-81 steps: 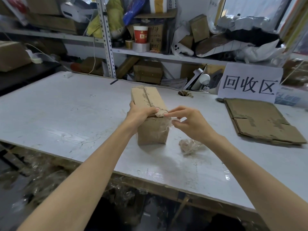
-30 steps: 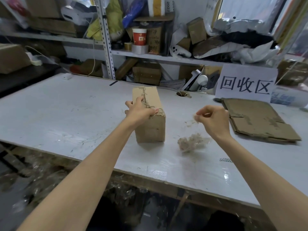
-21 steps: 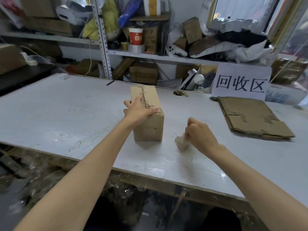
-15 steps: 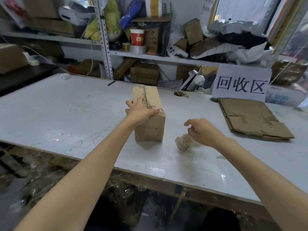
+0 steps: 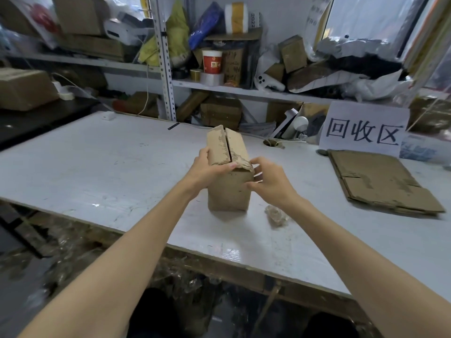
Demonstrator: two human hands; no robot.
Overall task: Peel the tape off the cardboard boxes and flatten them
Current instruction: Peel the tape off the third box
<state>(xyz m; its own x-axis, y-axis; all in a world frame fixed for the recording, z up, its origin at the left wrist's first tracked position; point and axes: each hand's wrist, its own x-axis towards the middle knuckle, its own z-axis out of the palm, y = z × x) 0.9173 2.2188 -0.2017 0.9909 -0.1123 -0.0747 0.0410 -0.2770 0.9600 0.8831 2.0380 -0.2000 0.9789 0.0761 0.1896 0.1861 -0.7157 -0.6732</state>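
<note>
— Where?
— Upright on white tabletop [image 5: 109,167]: tall brown cardboard box [image 5: 229,191].
— Hands?
— Left hand [image 5: 207,170] clasping top edge; right hand [image 5: 271,181] curled at right corner, seemingly gripping. Crumpled clear tape wad [image 5: 275,214] beside.

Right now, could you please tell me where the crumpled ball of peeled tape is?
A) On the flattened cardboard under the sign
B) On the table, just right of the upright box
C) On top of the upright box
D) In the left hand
B: the crumpled tape lies on the table just right of the cardboard box, near the wrist of the right hand.
</note>
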